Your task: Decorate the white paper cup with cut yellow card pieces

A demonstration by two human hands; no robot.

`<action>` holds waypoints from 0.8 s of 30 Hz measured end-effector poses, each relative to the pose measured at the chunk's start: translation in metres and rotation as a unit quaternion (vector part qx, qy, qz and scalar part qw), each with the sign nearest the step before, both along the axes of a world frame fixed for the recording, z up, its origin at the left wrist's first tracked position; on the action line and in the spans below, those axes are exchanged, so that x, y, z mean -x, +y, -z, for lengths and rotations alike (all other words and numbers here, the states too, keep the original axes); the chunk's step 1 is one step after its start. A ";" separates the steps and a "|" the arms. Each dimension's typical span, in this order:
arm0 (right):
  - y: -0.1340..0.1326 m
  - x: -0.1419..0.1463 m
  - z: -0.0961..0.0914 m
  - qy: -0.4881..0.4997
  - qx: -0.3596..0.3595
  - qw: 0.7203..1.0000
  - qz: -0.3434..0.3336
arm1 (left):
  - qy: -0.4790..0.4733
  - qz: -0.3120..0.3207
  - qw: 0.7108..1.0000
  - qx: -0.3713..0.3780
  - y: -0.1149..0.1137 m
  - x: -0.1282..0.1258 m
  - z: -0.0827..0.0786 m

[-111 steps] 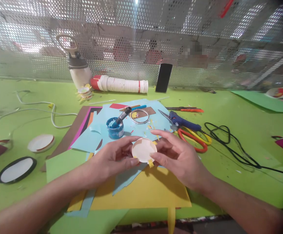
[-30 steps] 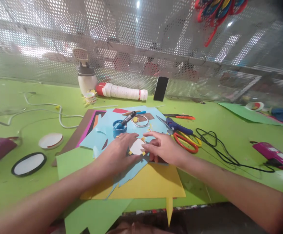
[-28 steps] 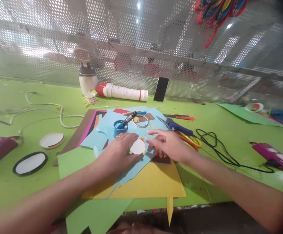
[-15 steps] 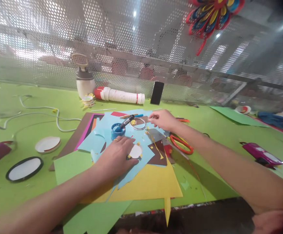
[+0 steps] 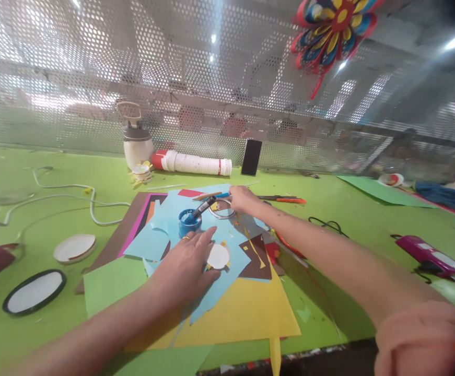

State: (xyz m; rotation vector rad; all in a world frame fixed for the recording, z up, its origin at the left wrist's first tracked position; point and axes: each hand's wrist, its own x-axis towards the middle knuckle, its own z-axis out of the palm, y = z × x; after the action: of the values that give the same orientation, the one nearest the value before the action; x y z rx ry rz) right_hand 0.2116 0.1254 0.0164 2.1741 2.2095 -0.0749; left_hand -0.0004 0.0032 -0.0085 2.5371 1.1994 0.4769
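Yellow-fringed white disc [image 5: 218, 256] lies set down by the flat, spread left hand [image 5: 186, 261]; right hand [image 5: 243, 199], grip unclear, reaches the pens [image 5: 210, 196] beyond.

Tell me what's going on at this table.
A person has both hands among coloured paper sheets on a green table. The left hand lies flat on a light blue sheet, fingertips beside a white paper disc. The right hand reaches across to the far side, at a blue pen and a tape ring; whether it grips anything cannot be told. A blue pot stands between the hands.
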 end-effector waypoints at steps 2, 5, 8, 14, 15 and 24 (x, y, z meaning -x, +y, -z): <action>0.001 -0.001 0.001 -0.014 0.010 1.000 0.006 | 0.003 -0.001 1.000 -0.003 -0.001 0.000 -0.001; -0.001 -0.002 0.002 -0.026 0.024 0.999 0.003 | 0.011 0.002 1.000 -0.014 -0.001 0.000 -0.001; -0.005 0.000 0.001 -0.031 0.031 0.999 -0.002 | 0.008 0.005 1.000 -0.026 -0.001 0.001 0.000; -0.009 -0.008 -0.017 -0.049 0.024 0.998 0.016 | 0.004 0.010 0.999 -0.032 -0.001 0.001 0.002; -0.009 -0.011 -0.021 -0.053 0.019 0.998 0.022 | 0.005 0.011 0.999 -0.031 -0.001 0.001 0.001; -0.002 -0.009 -0.018 -0.050 0.015 0.998 0.031 | 0.001 0.020 0.999 -0.032 -0.002 0.002 -0.001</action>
State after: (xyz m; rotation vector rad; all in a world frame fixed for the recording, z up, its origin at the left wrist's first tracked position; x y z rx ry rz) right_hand 0.2209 0.1235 0.0348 2.1800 2.0759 -0.0007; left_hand -0.0021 0.0016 -0.0078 2.6102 1.1491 0.5115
